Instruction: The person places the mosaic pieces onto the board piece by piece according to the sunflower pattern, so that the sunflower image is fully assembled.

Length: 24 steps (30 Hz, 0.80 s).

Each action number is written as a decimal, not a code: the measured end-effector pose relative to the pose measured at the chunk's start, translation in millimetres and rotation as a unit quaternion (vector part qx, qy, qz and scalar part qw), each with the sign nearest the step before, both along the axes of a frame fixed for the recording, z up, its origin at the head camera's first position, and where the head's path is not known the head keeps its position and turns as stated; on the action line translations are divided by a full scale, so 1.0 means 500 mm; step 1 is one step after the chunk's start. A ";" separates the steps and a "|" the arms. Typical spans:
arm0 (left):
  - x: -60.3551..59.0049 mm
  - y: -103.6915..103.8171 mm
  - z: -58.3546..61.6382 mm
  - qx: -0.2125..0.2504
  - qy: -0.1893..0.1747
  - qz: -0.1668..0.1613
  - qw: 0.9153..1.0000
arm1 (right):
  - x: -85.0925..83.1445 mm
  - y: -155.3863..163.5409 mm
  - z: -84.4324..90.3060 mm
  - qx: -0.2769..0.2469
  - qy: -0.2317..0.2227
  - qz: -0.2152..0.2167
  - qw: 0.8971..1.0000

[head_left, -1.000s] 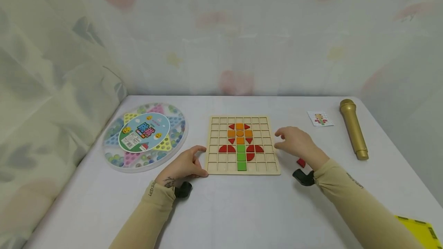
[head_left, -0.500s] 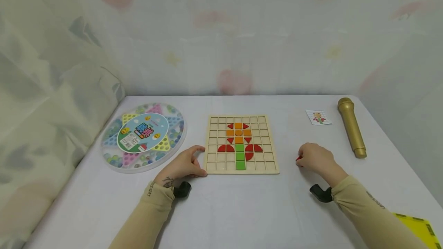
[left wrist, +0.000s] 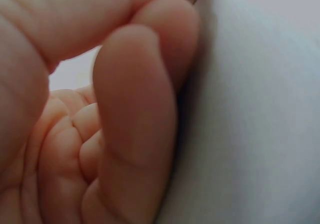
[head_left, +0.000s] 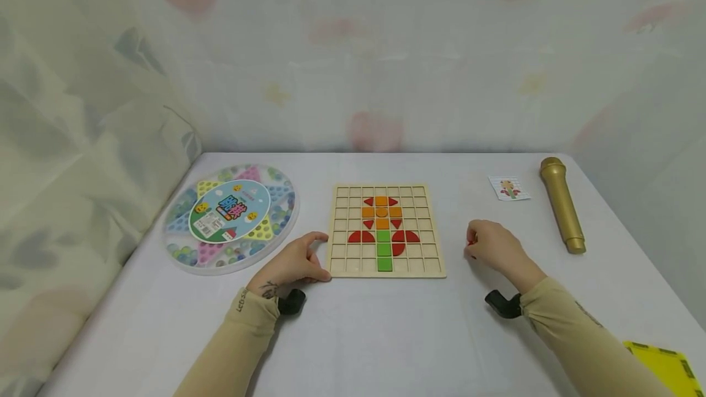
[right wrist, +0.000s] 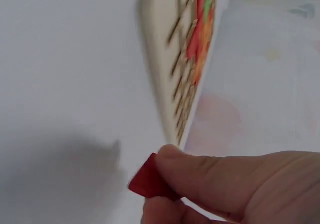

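Right hand [head_left: 493,247] now lifted slightly and nearer the wooden grid board [head_left: 386,231] than half a second ago, pinching a red piece [right wrist: 147,179] off the table [head_left: 386,336]. Left hand [head_left: 295,262] unmoved, fingers curled against the board's near-left corner. Likely carrying the piece toward the flower pattern.

white table [head_left: 386,336] with wooden grid board [head_left: 386,268], round marble game [head_left: 231,216], gold microphone [head_left: 562,204], small card [head_left: 508,189]

red piece [right wrist: 148,180], pale wooden grid board [head_left: 386,269], red-orange-green flower pattern [head_left: 383,228], gold microphone [head_left: 562,204]
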State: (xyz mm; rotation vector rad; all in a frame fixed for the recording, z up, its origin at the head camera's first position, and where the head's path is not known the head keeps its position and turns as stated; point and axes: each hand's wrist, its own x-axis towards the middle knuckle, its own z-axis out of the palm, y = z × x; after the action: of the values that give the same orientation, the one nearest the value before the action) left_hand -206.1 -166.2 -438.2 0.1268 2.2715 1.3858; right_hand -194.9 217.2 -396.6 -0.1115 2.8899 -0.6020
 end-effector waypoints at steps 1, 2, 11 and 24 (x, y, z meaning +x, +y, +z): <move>0.000 0.000 0.001 -0.001 0.000 0.000 1.000 | -0.005 -0.010 0.006 -0.006 0.007 0.004 1.000; 0.000 -0.001 0.001 -0.003 0.000 0.000 1.000 | -0.010 -0.021 0.011 -0.013 0.016 0.010 1.000; -0.003 -0.002 0.000 -0.028 0.009 -0.006 1.000 | -0.044 -0.156 0.035 -0.097 0.052 0.103 0.989; -0.002 0.003 0.005 -0.019 0.003 -0.007 1.000 | -0.066 -0.285 0.002 -0.200 -0.013 0.096 0.975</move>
State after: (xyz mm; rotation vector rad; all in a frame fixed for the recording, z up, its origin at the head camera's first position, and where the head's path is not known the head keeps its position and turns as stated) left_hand -207.1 -164.8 -435.7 0.1340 2.2977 1.3354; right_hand -227.8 74.5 -395.5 -0.4274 2.6487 -1.1266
